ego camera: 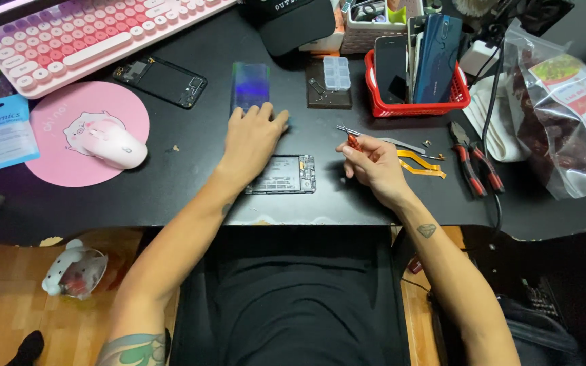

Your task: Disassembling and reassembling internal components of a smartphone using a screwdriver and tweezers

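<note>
Nearest the desk's front edge, at centre frame, the opened phone chassis [283, 175] lies with its insides exposed, partly under the left hand [251, 139], which rests flat with fingers spread and grasps nothing. Just right, the right hand [373, 163] pinches a small red-handled screwdriver [353, 141] in a narrow grip; a slip could gouge the board. Beside it, the loose orange flex cable [420, 164] could be creased. Farther up, fingertips touching the glossy phone panel [250, 87] might smudge or push it.

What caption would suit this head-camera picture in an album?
Left hand rests above an opened phone on a black desk; right hand holds a small red-handled tool.
</note>
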